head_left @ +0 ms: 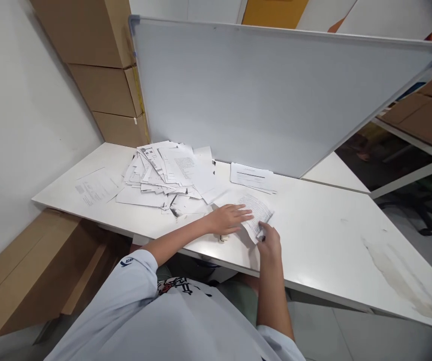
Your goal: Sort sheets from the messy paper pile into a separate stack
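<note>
A printed sheet of paper (pixel 255 213) lies partly lifted in front of me near the table's front edge. My left hand (pixel 229 218) rests flat over its left side, fingers stretched out and slightly apart. At the lower right edge of the sheet, my right hand (pixel 269 240) pinches the paper between thumb and fingers. A small pale object (pixel 222 238) sits just below my left hand; its kind is too small to tell. To the left spreads a messy heap of printed papers (pixel 178 168).
Behind the white table (pixel 325 230) stands a large whiteboard (pixel 268 95). A small stack of sheets (pixel 251 176) lies at its foot. Cardboard boxes (pixel 106 90) are stacked at the back left, and a long cardboard box (pixel 31 265) is below the left edge. A brownish stain (pixel 400 276) marks the right side.
</note>
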A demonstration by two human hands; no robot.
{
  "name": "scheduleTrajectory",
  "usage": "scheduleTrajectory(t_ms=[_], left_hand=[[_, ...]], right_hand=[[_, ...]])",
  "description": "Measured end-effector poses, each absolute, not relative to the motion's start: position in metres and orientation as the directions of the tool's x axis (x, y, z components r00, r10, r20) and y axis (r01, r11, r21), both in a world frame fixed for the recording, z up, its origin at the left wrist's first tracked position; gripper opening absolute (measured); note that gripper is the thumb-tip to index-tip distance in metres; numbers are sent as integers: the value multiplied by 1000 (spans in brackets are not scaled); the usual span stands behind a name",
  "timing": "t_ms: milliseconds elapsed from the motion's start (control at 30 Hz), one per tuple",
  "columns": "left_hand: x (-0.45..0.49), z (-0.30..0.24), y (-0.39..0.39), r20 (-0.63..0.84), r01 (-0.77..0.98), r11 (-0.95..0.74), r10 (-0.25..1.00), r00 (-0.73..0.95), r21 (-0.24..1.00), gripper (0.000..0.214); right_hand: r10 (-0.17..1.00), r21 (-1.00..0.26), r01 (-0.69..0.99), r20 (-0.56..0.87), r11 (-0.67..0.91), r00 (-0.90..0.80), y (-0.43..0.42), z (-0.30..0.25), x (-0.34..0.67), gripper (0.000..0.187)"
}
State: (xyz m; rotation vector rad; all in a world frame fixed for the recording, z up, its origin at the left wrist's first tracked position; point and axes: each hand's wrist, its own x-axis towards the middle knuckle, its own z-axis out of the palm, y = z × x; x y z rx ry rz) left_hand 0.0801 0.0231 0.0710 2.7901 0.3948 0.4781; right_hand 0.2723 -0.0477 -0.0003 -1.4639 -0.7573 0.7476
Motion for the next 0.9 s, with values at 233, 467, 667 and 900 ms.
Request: scheduleTrajectory(t_ms=[233,467,667,900], left_hand=[[119,78,-13,196,202,-542,588,785,816,46],[164,24,-71,23,506,-720,585,811,475,63],[165,12,-71,131,458,-727,593,795,512,52],[169,34,-52,318,297,-501,810,493,813,47]], right_hand=[[447,-962,-8,-134,-272,885,-163,-26,327,54],[279,-965,-122,-186,-232,942,-222,-37,329,45],[373,-984,-49,-112,-173,921,-232,-20,327,31],[439,-988,150,146,27,886,-217,17,335,33]])
